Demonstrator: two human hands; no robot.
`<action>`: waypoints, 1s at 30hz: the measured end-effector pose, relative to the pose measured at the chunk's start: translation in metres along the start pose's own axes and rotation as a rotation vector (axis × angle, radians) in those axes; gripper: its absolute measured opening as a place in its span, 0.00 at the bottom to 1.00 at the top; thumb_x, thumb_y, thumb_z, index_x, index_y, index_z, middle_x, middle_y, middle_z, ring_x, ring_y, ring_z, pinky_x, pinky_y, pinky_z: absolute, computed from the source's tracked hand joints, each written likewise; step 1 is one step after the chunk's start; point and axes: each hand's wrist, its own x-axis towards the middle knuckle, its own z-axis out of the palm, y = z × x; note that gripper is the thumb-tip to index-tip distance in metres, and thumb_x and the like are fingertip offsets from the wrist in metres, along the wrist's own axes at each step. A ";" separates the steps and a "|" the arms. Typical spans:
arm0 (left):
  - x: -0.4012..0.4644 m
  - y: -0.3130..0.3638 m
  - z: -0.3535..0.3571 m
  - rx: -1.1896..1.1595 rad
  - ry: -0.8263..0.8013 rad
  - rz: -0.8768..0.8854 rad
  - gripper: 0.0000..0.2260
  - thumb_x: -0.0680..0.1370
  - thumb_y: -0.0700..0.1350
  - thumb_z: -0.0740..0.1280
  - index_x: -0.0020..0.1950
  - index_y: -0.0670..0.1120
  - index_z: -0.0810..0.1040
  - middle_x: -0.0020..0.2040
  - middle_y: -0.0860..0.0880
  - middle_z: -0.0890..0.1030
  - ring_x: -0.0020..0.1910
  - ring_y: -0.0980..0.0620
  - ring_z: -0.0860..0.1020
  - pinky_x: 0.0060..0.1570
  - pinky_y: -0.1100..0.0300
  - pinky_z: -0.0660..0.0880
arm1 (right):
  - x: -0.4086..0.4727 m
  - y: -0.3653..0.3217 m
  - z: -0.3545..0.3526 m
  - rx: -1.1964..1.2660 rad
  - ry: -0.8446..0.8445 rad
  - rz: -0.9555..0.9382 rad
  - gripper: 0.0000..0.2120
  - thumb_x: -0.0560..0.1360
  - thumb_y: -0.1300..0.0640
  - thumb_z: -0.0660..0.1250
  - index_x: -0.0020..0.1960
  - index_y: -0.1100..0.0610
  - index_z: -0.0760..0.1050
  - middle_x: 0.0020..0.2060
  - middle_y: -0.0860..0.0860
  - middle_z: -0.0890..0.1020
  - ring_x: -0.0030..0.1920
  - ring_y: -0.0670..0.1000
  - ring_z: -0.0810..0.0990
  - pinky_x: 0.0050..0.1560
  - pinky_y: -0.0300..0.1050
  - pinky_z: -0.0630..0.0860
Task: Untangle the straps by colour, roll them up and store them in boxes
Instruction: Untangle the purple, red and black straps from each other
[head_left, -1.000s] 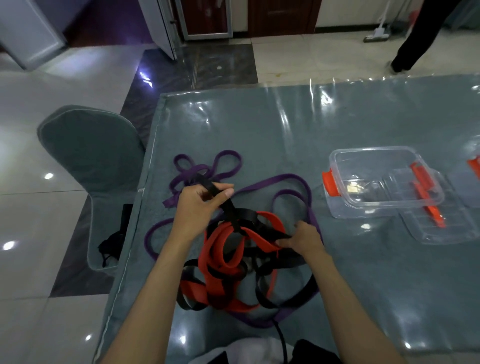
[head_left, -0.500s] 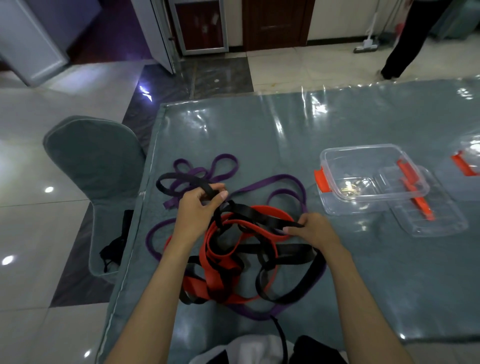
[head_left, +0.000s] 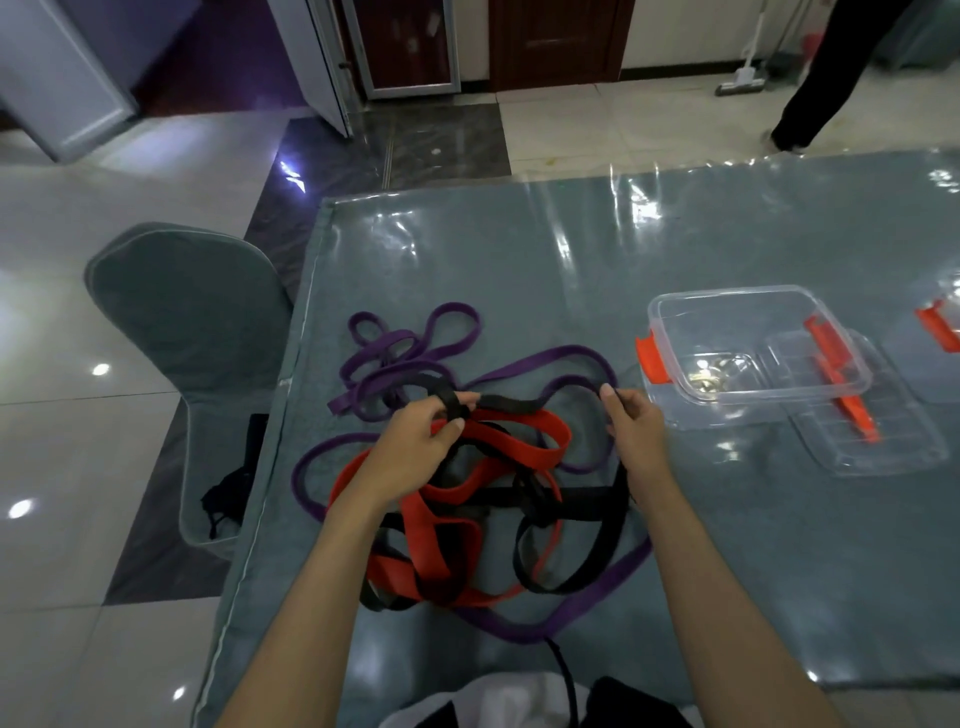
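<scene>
A tangle of straps lies on the grey table (head_left: 519, 260) in front of me. The red strap (head_left: 519, 434) sits in the middle, the black strap (head_left: 511, 402) winds over it, and the purple strap (head_left: 415, 340) loops around the outside. My left hand (head_left: 415, 447) pinches a fold of the black strap at the top of the heap. My right hand (head_left: 636, 428) has curled fingers and pinches what looks like a purple loop at the heap's right side. A clear box (head_left: 670, 322) with orange latches stands open to the right.
The box's clear lid (head_left: 883, 447) lies partly under it. Another clear box (head_left: 940, 332) shows at the right edge. A grey covered chair (head_left: 192, 322) stands by the table's left edge. A person's legs (head_left: 815, 88) are on the floor beyond.
My left hand has drawn the black strap toward the middle of the heap. My right hand left the centre of the tangle and moved up and right to the purple loop.
</scene>
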 end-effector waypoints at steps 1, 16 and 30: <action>0.002 0.000 -0.002 -0.019 0.012 0.000 0.19 0.85 0.37 0.66 0.67 0.60 0.80 0.63 0.59 0.84 0.63 0.71 0.78 0.61 0.78 0.70 | 0.005 0.003 0.003 -0.064 0.022 -0.026 0.09 0.83 0.53 0.70 0.49 0.58 0.82 0.40 0.48 0.83 0.44 0.48 0.80 0.52 0.51 0.78; 0.038 -0.011 -0.019 -0.340 0.046 -0.120 0.16 0.84 0.34 0.66 0.70 0.46 0.82 0.61 0.54 0.87 0.64 0.58 0.83 0.64 0.61 0.79 | 0.037 0.029 0.046 -0.769 0.056 -0.282 0.17 0.81 0.61 0.72 0.68 0.65 0.78 0.65 0.63 0.80 0.67 0.66 0.76 0.69 0.60 0.73; 0.036 -0.020 -0.023 -0.258 0.013 -0.231 0.18 0.83 0.40 0.70 0.68 0.60 0.81 0.64 0.56 0.83 0.67 0.61 0.78 0.72 0.49 0.75 | 0.007 0.022 0.037 -0.534 -0.344 -0.020 0.08 0.79 0.55 0.75 0.57 0.51 0.87 0.47 0.50 0.87 0.44 0.54 0.87 0.44 0.56 0.86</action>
